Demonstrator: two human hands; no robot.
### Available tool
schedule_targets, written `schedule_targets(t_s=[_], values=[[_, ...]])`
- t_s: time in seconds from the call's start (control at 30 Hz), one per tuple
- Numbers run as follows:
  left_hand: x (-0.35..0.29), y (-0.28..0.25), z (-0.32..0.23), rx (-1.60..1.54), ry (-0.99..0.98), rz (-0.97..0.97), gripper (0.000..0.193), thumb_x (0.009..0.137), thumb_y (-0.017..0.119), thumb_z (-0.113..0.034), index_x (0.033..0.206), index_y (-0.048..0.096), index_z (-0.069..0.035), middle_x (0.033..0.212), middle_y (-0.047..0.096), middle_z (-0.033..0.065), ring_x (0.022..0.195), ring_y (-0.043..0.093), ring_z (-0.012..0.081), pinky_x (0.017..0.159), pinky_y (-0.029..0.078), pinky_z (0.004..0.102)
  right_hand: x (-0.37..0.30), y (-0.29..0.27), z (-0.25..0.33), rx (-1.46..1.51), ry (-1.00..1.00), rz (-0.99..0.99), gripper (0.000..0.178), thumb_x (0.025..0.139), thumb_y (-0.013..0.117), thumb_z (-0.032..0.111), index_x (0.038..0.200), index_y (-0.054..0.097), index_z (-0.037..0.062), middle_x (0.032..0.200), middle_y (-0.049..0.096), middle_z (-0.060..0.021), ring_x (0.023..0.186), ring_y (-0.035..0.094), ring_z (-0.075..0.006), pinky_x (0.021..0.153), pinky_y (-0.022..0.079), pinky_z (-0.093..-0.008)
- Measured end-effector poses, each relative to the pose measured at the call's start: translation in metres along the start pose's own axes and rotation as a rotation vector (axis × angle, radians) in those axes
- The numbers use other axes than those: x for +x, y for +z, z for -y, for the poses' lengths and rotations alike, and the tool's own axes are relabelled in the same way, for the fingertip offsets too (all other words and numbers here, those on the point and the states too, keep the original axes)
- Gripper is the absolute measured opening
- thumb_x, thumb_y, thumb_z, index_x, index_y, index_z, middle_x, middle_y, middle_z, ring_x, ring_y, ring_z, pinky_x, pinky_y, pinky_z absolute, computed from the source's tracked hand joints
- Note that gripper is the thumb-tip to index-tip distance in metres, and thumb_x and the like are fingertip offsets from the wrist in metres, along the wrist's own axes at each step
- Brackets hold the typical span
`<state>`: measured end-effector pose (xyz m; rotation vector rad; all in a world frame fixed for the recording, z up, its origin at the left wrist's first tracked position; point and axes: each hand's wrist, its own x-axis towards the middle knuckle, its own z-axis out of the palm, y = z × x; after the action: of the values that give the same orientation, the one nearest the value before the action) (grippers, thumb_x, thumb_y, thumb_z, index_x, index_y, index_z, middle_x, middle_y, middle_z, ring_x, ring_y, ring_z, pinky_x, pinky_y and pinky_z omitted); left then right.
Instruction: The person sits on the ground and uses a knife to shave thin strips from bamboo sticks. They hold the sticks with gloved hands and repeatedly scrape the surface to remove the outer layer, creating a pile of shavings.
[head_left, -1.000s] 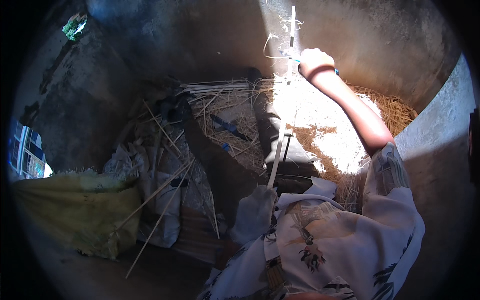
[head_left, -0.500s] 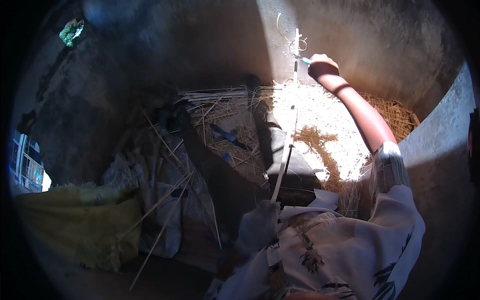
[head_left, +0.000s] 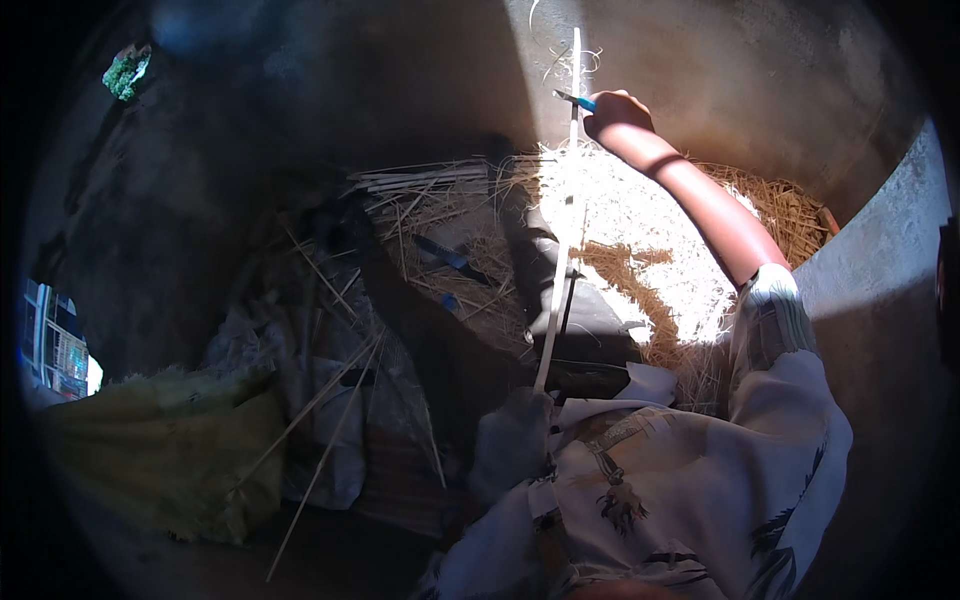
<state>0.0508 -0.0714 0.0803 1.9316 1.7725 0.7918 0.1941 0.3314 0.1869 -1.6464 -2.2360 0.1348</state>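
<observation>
Out in front, my right hand (head_left: 618, 112) is closed around a small knife (head_left: 586, 103) with a blue handle. Its short blade points left and crosses the upper part of a long, pale, flat strip (head_left: 556, 295), perhaps bamboo or cane. Thin curled shavings (head_left: 590, 60) hang near the strip's far tip. The strip slants back toward my body, and its near end meets a grey cloth (head_left: 512, 440) in shadow beside my patterned shirt. My left hand cannot be made out there; cloth and shadow hide its fingers.
Sunlit shavings (head_left: 690, 290) lie heaped ahead, beside my dark-covered leg (head_left: 595, 335). A dark flat blade-like tool (head_left: 450, 258) rests among shaded strips. Loose sticks (head_left: 325, 455) lean near a yellowish sack (head_left: 165, 440). A curved wall (head_left: 400, 90) rises in front.
My right hand and the knife have shifted slightly left and farther off, and the blade now shows in front of the strip. The whole view has moved a little too.
</observation>
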Motion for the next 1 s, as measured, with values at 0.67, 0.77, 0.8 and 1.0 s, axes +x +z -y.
schedule_targets(t_s=[0.67, 0.77, 0.8, 1.0], values=[[0.003, 0.004, 0.003, 0.089, 0.278, -0.076, 0.015, 0.090, 0.058, -0.010, 0.104, 0.059, -0.006, 0.094, 0.056, 0.0139, 0.068, 0.064, 0.0337, 0.051, 0.052, 0.0459, 0.011, -0.013, -0.026, -0.109, -0.049, -0.128, 0.020, 0.087, 0.059, 0.016, 0.085, 0.073, 0.0019, 0.085, 0.072, -0.0205, 0.080, 0.072, -0.0362, 0.075, 0.057, -0.0448], [0.003, 0.000, 0.007, 0.118, 0.180, -0.067, 0.015, 0.090, 0.058, -0.010, 0.104, 0.060, -0.007, 0.095, 0.057, 0.0139, 0.070, 0.065, 0.0339, 0.053, 0.053, 0.0467, -0.032, 0.013, -0.001, -0.242, -0.431, -0.093, 0.016, 0.085, 0.059, 0.014, 0.090, 0.072, 0.0039, 0.088, 0.072, -0.0199, 0.085, 0.072, -0.0361, 0.079, 0.056, -0.0476], [0.001, -0.001, 0.008, 0.103, 0.157, -0.051, 0.015, 0.090, 0.058, -0.010, 0.104, 0.060, -0.007, 0.095, 0.057, 0.0138, 0.071, 0.065, 0.0340, 0.054, 0.053, 0.0473, -0.040, 0.015, 0.003, -0.187, -0.424, -0.065, 0.016, 0.085, 0.059, 0.013, 0.090, 0.071, 0.0037, 0.087, 0.072, -0.0202, 0.086, 0.072, -0.0366, 0.080, 0.056, -0.0482], [0.003, -0.005, -0.004, 0.112, 0.198, 0.008, 0.015, 0.089, 0.059, -0.010, 0.103, 0.060, -0.007, 0.093, 0.057, 0.0142, 0.073, 0.066, 0.0340, 0.057, 0.053, 0.0480, 0.011, -0.008, -0.029, -0.092, -0.044, -0.056, 0.020, 0.088, 0.062, 0.017, 0.094, 0.075, 0.0035, 0.092, 0.074, -0.0204, 0.088, 0.074, -0.0346, 0.079, 0.058, -0.0441]])
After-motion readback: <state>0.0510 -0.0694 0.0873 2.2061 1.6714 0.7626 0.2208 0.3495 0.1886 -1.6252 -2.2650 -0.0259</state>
